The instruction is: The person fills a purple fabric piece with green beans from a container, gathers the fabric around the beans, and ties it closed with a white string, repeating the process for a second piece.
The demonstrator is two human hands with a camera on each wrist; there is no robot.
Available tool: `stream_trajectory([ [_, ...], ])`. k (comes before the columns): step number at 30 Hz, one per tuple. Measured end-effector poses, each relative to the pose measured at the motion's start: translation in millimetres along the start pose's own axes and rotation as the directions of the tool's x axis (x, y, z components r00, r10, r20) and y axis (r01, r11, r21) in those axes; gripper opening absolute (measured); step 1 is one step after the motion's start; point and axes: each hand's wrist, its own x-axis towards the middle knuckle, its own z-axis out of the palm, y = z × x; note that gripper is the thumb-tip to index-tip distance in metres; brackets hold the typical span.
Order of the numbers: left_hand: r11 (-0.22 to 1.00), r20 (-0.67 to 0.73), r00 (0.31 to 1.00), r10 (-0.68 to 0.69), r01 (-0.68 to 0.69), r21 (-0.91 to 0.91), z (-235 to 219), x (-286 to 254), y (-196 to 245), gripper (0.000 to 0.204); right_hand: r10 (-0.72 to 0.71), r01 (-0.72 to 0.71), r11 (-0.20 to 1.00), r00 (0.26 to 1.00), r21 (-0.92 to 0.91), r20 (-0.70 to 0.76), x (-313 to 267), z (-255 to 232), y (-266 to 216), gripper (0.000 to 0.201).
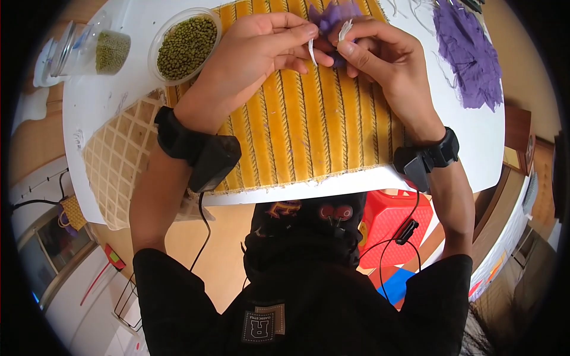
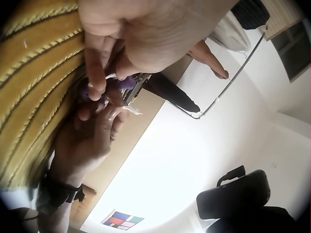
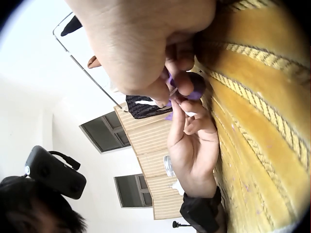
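Observation:
Both hands meet over the far part of a yellow striped mat (image 1: 285,130). Between thumb and fingers, my left hand (image 1: 243,62) pinches a white string (image 1: 312,53). A frayed white string end (image 1: 345,29) sticks up from the pinch of my right hand (image 1: 399,65). Just behind and between the fingers is a small purple cloth bundle (image 1: 334,15), partly hidden by them. In the right wrist view the bundle (image 3: 197,86) bulges out round beside the fingertips, close over the mat. The string's middle is hidden among the fingers.
A clear bowl (image 1: 152,59) of green beans (image 1: 187,48) stands left of the mat. Farther left, a glass jar (image 1: 113,52) of beans lies on its side. Purple cloth pieces (image 1: 469,56) lie at the right. A lattice-patterned cloth (image 1: 122,154) and red stool (image 1: 395,225) are nearby.

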Motion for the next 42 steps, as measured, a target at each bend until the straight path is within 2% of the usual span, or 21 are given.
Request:
stream_trajectory([
  [4,1.0,0.005,1.0,0.004,-0.004,-0.03,2,0,0,0.025,0.012,-0.011,1.0,0.999,-0.026,0.039,4,-5,-5,0.009],
  [6,0.999,0.032,1.0,-0.001,0.003,-0.039,2,1,-1,0.025,0.021,-0.028,0.995,0.997,0.098,0.072,4,-2,-10,0.007],
  [7,0.999,0.033,0.999,-0.002,0.004,-0.039,1,1,-2,0.025,0.022,-0.029,0.995,0.997,0.099,0.071,3,0,-13,0.007],
  [9,1.0,0.052,0.999,0.004,-0.004,-0.007,-1,2,-4,0.025,0.129,-0.146,0.981,0.983,0.13,0.132,1,1,-17,0.005],
  [10,1.0,0.054,0.999,0.003,-0.002,-0.008,-1,2,-5,0.025,0.131,-0.148,0.98,0.983,0.131,0.13,1,2,-16,0.005],
  [12,1.0,0.031,0.999,-0.015,0.014,0.013,0,1,-3,0.025,0.085,-0.086,0.996,0.996,0.019,0.028,0,3,-12,0.006],
  [15,0.998,-0.001,1.0,-0.031,0.031,0.055,4,0,0,0.026,0.096,-0.098,0.994,0.995,-0.057,-0.03,-2,1,-6,0.009],
  [18,0.994,-0.001,1.0,-0.011,0.011,0.106,4,0,-2,0.026,0.071,-0.077,0.995,0.993,-0.063,-0.092,-2,7,-7,0.009],
  [22,0.985,-0.006,1.0,-0.017,0.017,0.169,3,2,-5,0.026,0.105,-0.11,0.993,0.989,-0.043,-0.1,-1,6,-6,0.009],
  [24,0.962,-0.014,0.999,-0.031,0.034,0.272,5,0,-3,0.024,0.11,-0.113,0.993,0.987,-0.023,-0.12,-2,7,-6,0.011],
  [28,0.95,-0.021,0.999,-0.041,0.046,0.308,9,-3,2,0.023,0.14,-0.141,0.99,0.98,0.009,-0.142,-2,6,-5,0.011],
  [31,0.945,-0.026,0.999,-0.031,0.037,0.325,10,-5,5,0.02,0.133,-0.139,0.989,0.984,-0.044,-0.119,-2,6,-6,0.011],
  [34,0.899,-0.007,1.0,-0.031,0.03,0.437,12,-8,9,0.017,0.098,-0.114,0.985,0.988,-0.132,-0.124,-3,8,-7,0.012],
  [36,0.868,-0.037,0.997,0.068,-0.041,0.494,15,-10,10,0.013,0.122,-0.147,0.965,0.985,-0.218,-0.124,-4,8,-9,0.013],
  [37,0.866,-0.034,0.997,0.066,-0.04,0.498,15,-9,9,0.013,0.12,-0.146,0.966,0.985,-0.215,-0.128,-4,8,-7,0.013],
  [39,0.787,0.01,0.963,0.269,-0.226,0.574,12,-7,4,0.013,-0.063,0.017,0.924,0.992,-0.381,-0.107,-5,8,-1,0.013],
  [40,0.785,0.012,0.963,0.268,-0.226,0.576,11,-6,2,0.013,-0.064,0.018,0.925,0.992,-0.38,-0.11,-4,8,-1,0.013],
  [42,0.716,0.02,0.934,0.357,-0.288,0.636,11,-4,-1,0.008,-0.099,0.065,0.89,0.994,-0.45,-0.052,-4,7,-1,0.014],
])
